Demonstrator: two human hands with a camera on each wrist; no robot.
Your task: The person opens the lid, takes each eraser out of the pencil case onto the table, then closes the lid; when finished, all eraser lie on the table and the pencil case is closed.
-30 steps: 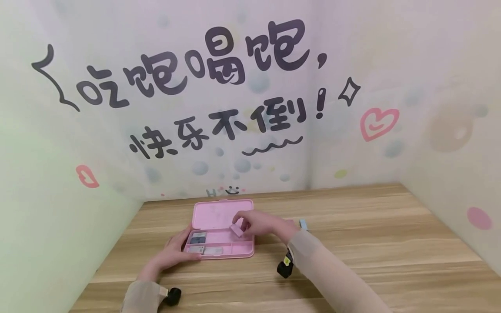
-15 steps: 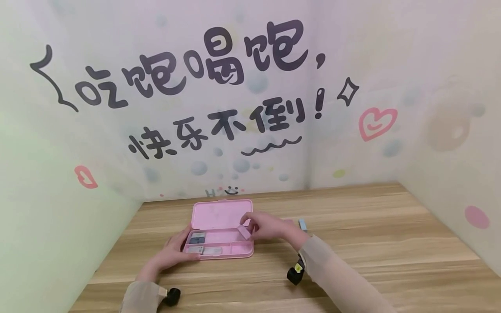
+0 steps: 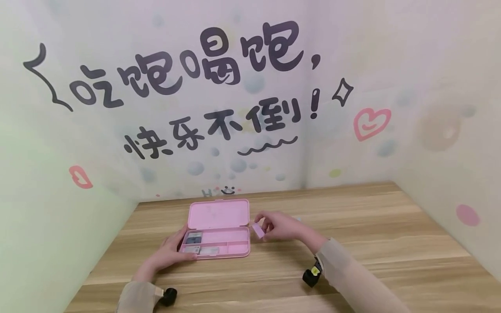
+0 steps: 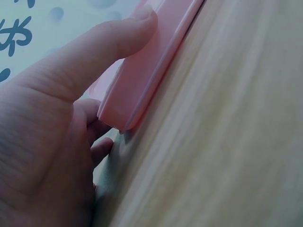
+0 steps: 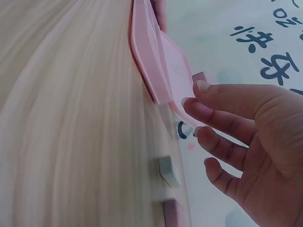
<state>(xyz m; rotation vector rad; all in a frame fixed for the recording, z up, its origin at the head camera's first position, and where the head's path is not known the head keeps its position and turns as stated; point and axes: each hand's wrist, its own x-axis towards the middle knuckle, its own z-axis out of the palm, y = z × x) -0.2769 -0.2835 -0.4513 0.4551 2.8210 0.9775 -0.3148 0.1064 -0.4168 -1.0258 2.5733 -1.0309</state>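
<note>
A pink pencil case (image 3: 238, 254) lies with its lid folded back on the wooden table. My left hand (image 3: 169, 251) grips its left end, the thumb along the front wall and the fingers behind. Just off the case's right end, my right hand (image 3: 279, 226) pinches a small pink block (image 3: 258, 231) above the table, between thumb and fingertips. Dark and pale blocks (image 3: 193, 238) sit at the left of the back compartment. Pale blocks (image 3: 209, 250) lie in the front left compartment.
In the right wrist view, a grey block (image 5: 169, 171) and another pink block (image 5: 174, 213) rest on the table beyond the case. The right hand mostly hides these from the head camera. A printed wall (image 3: 274, 174) stands behind the table (image 3: 352, 243).
My right hand has carried the small pink block rightward, from over the back compartment to outside the case's right end. The left hand keeps its grip on the case.
</note>
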